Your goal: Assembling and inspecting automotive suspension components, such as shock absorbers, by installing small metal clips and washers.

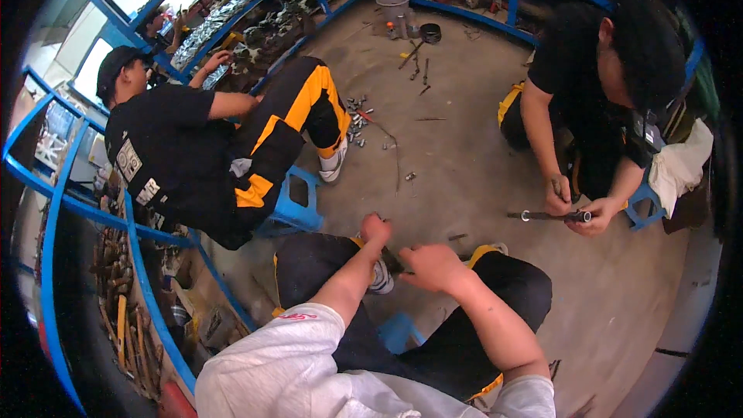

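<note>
My left hand (376, 230) is closed in front of my left knee, and its fingers hide whatever it may hold. A short way to its right, my right hand (433, 267) is also closed, with fingers pointing left. A dark, narrow thing (392, 262) shows at the right fingertips, between the two hands; its kind is too unclear to name. Both hands are above the floor, between my knees. A short dark rod-like piece (457, 237) lies on the floor just beyond my right hand.
Co-workers sit at left and right on blue stools (297, 200); the right one holds a dark metal rod (546, 217) with rings. Several metal fittings (357, 120) and a thin wire (396, 151) lie on the floor. A grey bucket (393, 5) stands far back. Blue shelving (62, 193) lines the sides.
</note>
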`<state>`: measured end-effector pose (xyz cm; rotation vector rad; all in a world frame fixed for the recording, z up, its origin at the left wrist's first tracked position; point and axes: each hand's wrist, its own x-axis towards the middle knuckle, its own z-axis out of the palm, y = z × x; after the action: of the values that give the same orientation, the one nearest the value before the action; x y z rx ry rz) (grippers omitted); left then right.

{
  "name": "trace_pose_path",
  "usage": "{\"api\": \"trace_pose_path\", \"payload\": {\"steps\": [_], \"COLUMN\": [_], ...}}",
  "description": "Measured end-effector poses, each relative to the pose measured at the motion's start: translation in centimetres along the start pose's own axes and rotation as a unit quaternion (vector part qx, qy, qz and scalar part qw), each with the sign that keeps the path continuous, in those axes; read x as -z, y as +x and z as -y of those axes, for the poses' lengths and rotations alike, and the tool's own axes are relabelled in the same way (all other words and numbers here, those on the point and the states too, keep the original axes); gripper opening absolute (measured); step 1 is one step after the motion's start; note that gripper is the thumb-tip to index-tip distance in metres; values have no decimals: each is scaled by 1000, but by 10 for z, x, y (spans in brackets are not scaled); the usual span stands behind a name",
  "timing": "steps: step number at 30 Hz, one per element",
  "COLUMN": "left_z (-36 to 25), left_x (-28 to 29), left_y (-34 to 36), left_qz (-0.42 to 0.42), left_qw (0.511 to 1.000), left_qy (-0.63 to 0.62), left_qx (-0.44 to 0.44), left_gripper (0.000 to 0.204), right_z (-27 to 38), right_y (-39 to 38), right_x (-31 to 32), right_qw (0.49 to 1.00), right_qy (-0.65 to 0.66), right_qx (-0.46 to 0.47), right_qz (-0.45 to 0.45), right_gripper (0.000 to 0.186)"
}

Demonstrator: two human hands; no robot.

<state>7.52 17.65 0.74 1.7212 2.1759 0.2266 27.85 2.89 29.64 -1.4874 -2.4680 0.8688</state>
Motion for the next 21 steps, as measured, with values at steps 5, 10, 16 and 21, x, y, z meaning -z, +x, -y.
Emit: {"api": "trace_pose_path", "payload": {"steps": [5,10,16,21], "left_z": [-14,-14,-26,-11], "left_x": [3,13,22,29], "left_y": [14,22,-2,-16], "left_qz": [39,36,47,26], "left_qw": [998,998,993,992], "left_qy": [44,30,104,127], "left_qx": [14,37,18,-1], "left_gripper": [32,35,41,40], "right_z": [-3,5,-1,3], "right_y": [10,15,15,18], "right_x": [-17,-14,-11,-7], "right_qw": [999,998,997,996], "right_qy": [-5,18,29,20], "right_qx": [-32,-31,-51,-52], "right_qz": [12,44,48,72], "right_gripper": [37,35,34,29]}}
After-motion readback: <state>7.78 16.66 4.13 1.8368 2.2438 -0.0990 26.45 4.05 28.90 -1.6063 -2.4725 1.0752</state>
